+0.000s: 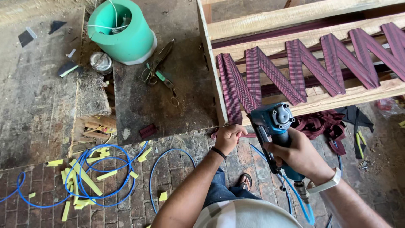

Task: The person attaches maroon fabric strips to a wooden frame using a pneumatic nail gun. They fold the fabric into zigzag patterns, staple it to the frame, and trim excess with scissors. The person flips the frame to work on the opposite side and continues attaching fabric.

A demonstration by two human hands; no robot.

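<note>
Brick and worn concrete floor, workshop setting, seen from above.

Item 1: wooden furniture frame [295, 19], pale timber, laced with maroon striped webbing [274, 76] in zigzag runs; loose webbing heaped on the floor just below the frame.

Item 2: teal pneumatic staple gun [272, 126], one, nose against the frame's lower rail. Right hand [301, 156] closed around its handle; a blue air hose [301, 202] leaves its base.

Item 3: left hand [230, 137], fingers curled, pressing the webbing end at the frame's corner.

Item 4: green cylindrical container [126, 31], one, open-topped, holding white cord and a small object I cannot identify.

Item 5: round metal tin [101, 62], one, just beside the green container; contents unclear.

Item 6: scissors [157, 63], one pair.

Item 7: coiled blue hose [97, 177] on the brick, among many yellow foam offcuts [86, 177].
</note>
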